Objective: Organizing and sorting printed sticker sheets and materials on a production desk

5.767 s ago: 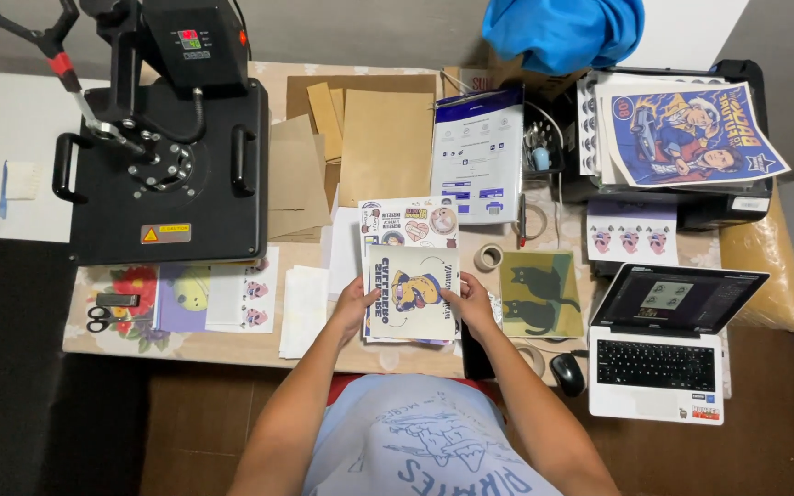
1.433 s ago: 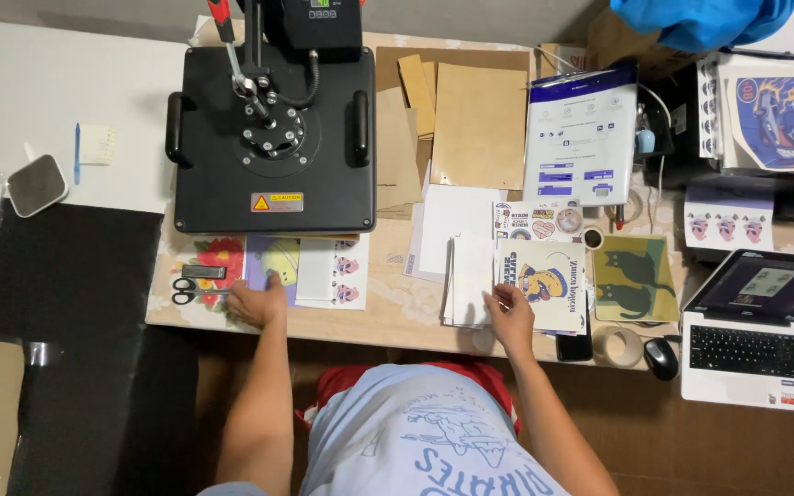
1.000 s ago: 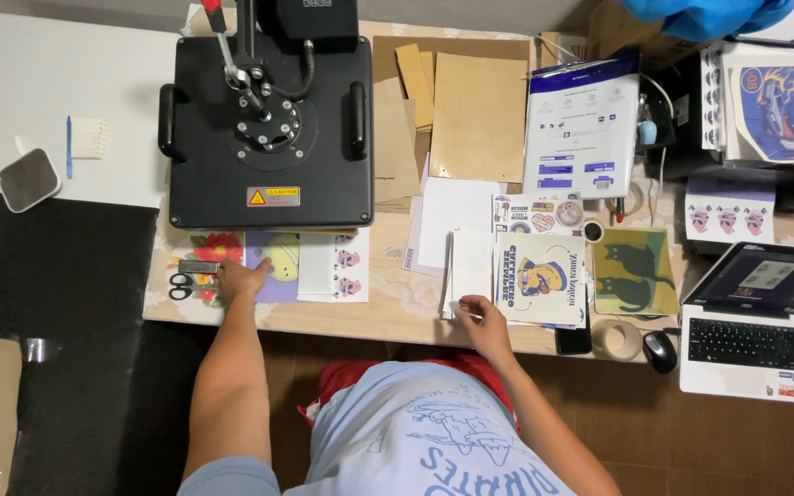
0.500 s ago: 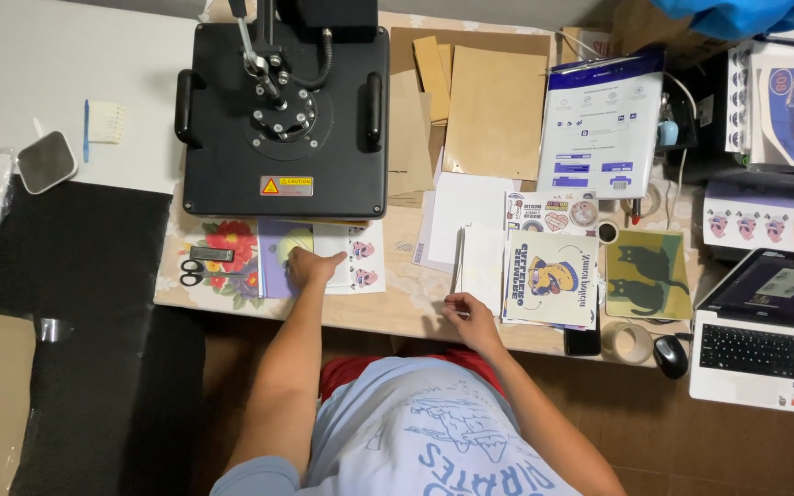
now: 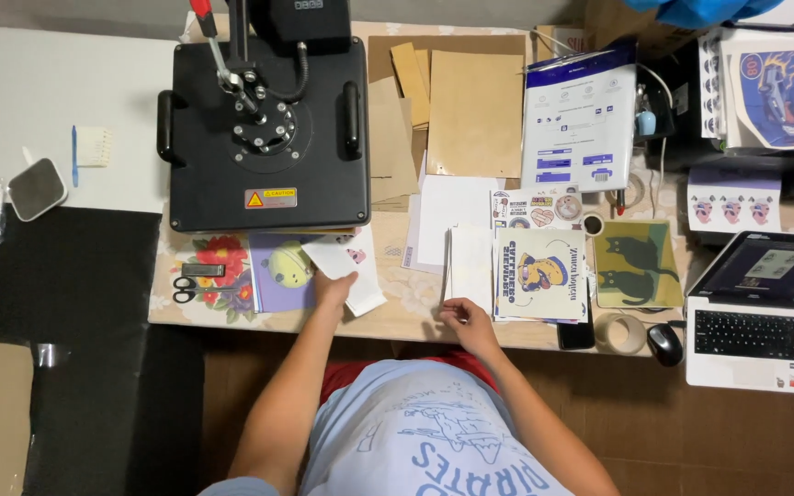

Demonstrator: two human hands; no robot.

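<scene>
Floral-patterned worktop [image 5: 415,303] stands against a white floor area, with a black heat press [image 5: 264,129] at its rear. Left hand [image 5: 333,289] has its grip closed on a white sheet [image 5: 346,266], lifted just in front of the press. Right hand [image 5: 466,321] rests fingertips at a paper stack [image 5: 470,276]; its grip state cannot be told. Laptop [image 5: 755,317] overhangs the right edge

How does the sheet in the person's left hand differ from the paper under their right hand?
The white sheet in the left hand is lifted and tilted, lying partly over a purple print; the paper stack under the right hand lies flat and square to the table edge. The sheet sits just below the black heat press, while the stack sits beside a cartoon print. The sheet looks single, the stack layered. Both are white.
</scene>
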